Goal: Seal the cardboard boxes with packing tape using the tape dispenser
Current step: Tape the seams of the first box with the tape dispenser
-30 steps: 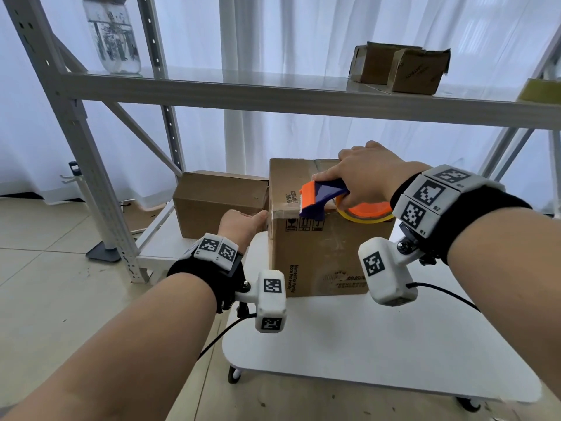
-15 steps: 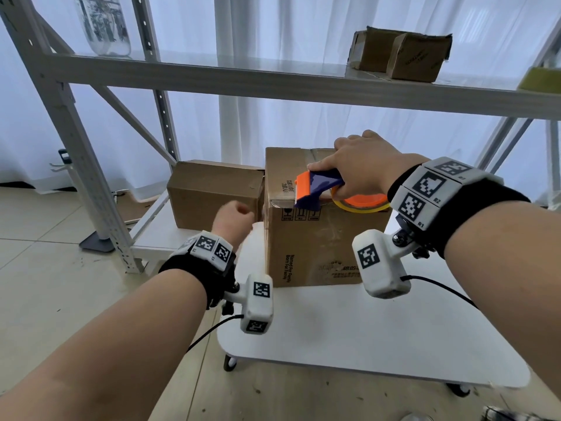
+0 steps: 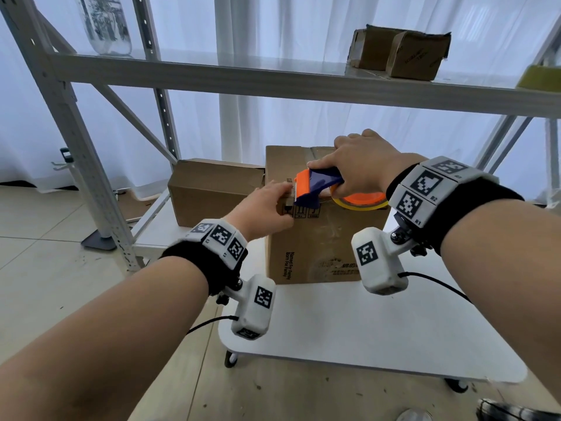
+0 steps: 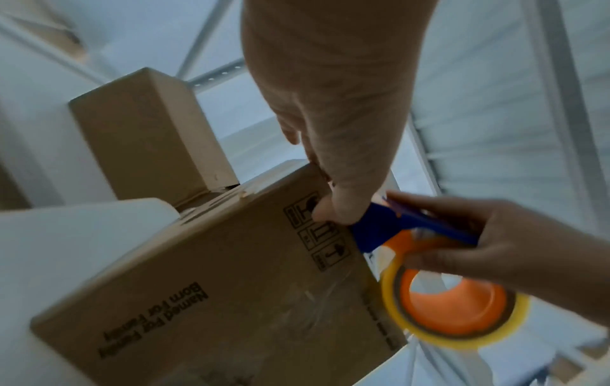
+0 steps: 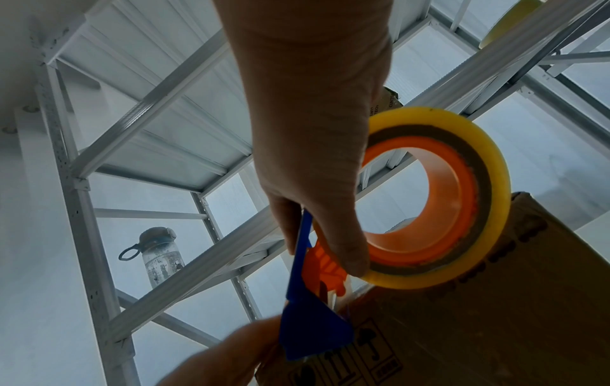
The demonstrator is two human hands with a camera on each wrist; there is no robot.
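Observation:
A tall cardboard box (image 3: 318, 247) stands on a white cart (image 3: 364, 329). My right hand (image 3: 328, 174) grips the blue and orange tape dispenser (image 3: 315, 186) on the box's top front edge. Its yellow tape roll (image 3: 361, 203) hangs over the front. In the right wrist view the right hand (image 5: 327, 250) wraps round the dispenser (image 5: 310, 326) beside the roll (image 5: 439, 198). My left hand (image 3: 287, 203) reaches to the dispenser's blade. In the left wrist view the left hand (image 4: 325, 193) has its thumb pressed on the box (image 4: 214, 274) near the printed symbols and its fingers over the top edge.
A second, lower cardboard box (image 3: 212, 192) sits on the rack's low shelf just left of the tall one. A metal shelf (image 3: 273, 80) overhead carries two small boxes (image 3: 400, 53) and a water bottle (image 3: 103, 25). The rack's upright (image 3: 76, 153) stands at the left.
My left hand left the box's left side, drew back curled, then reached up to the dispenser's blade at the top front edge. The right hand and dispenser stayed about where they were.

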